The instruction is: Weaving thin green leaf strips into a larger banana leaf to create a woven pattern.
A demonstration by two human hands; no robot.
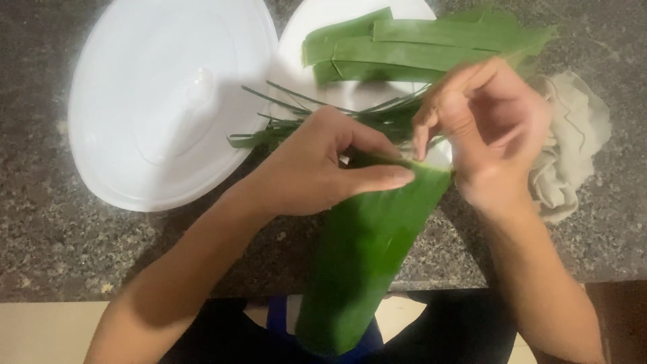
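Currently: left hand point(317, 168) clamps upper edge of rolled green leaf point(364, 256), thumb along rim, leaf held over counter point(40, 236) edge. Right hand point(485, 128) pinches opposite rim, fingertips together. Step judged: shaping leaf into tube. Next move calls for steady overlap, firm rim hold. Leaf strips point(404, 47) on white plate point(296, 40).

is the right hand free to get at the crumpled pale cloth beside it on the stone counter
Probably not at once: the right hand is pinching the rim of the rolled green leaf together with the left hand. The crumpled pale cloth lies just beyond it, with nothing in between, so letting go would leave an open path.
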